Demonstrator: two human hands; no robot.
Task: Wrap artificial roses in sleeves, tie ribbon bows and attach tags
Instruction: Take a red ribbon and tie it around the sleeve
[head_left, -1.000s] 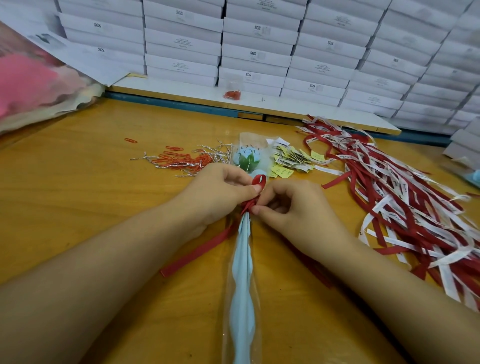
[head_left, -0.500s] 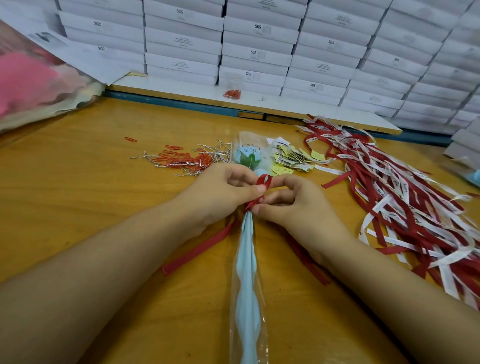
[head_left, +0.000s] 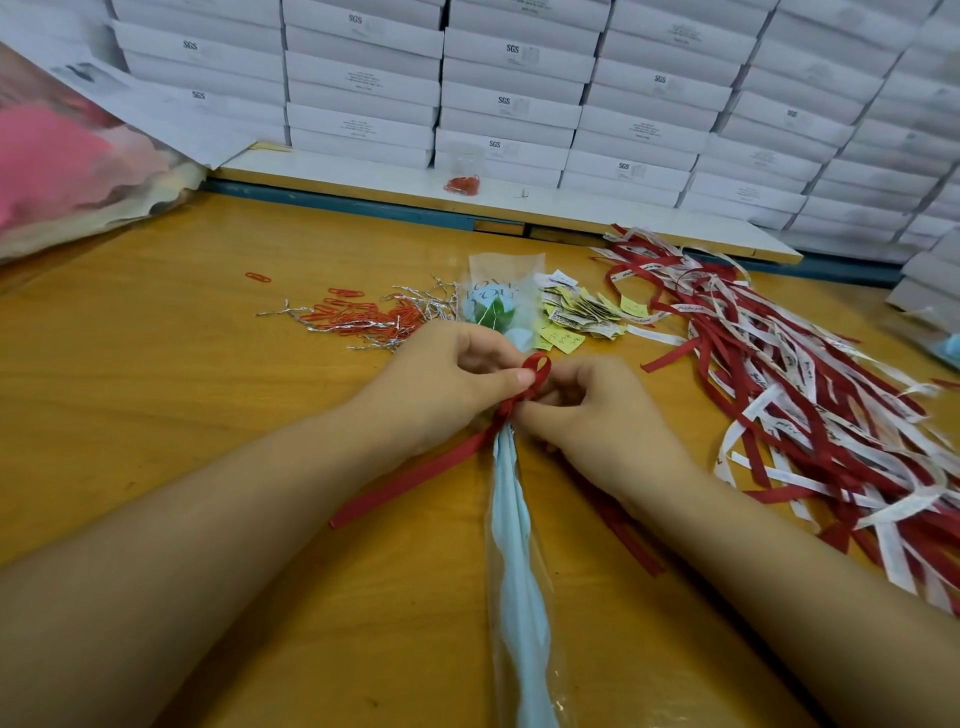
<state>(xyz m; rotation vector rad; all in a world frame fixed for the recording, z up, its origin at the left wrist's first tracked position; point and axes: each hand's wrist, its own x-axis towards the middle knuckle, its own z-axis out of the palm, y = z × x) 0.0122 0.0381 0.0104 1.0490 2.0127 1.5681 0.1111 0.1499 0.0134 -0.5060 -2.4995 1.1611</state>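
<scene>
Rose (head_left: 491, 309) lies flat on the table (head_left: 156, 389), bloom pointing away from the person, with its pale blue stem (head_left: 511, 571) running back towards them inside the clear sleeve (head_left: 506, 267). Red ribbon (head_left: 415, 475) is cinched round the sleeve just below the bloom, and both hands are right on it. Left hand (head_left: 447, 384) is curled, thumb and forefinger pinching the base of a small loop that stands up between the hands. Right hand (head_left: 597, 410) is curled too, its fingers tucked in at the knot. What they nip is hidden, but it is probably the other strand. One tail trails out left under the left wrist, and the other runs back beneath the right forearm. It looks like a bow half made, with one loop up, the second not yet formed and no tag on. Plenty can slip from here. If the left pinch eases, that loop collapses. An uneven pull would leave the bow lopsided, or draw a tail clean through and leave a plain knot. The sleeve looks slick, so a loose cinch could slide down the stem. A hard tug could crumple the sleeve or shove the bloom into the tags (head_left: 576, 317) lying just beside it.
</scene>
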